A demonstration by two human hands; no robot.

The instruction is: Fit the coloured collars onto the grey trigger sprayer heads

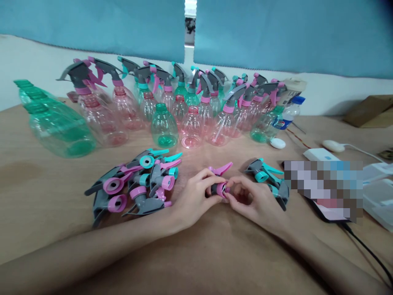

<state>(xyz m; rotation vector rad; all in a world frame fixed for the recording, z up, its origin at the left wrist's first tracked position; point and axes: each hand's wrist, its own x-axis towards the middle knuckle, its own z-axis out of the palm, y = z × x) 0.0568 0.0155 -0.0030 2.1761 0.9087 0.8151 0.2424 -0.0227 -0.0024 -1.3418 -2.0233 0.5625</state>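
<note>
My left hand is closed around a grey and pink trigger spray head, its collar opening turned toward the right. Thumb and forefinger of my right hand pinch at that opening; whatever small piece lies between them is hidden. Left of my hands is a pile of loose spray heads with pink or turquoise collars. A few turquoise-collared spray heads lie just beyond and beside my right hand.
Rows of pink and green bottles, many topped with spray heads, stand at the back. Open green bottles stand at left. On the right are a phone with a cable, clear plastic boxes and a white oval object.
</note>
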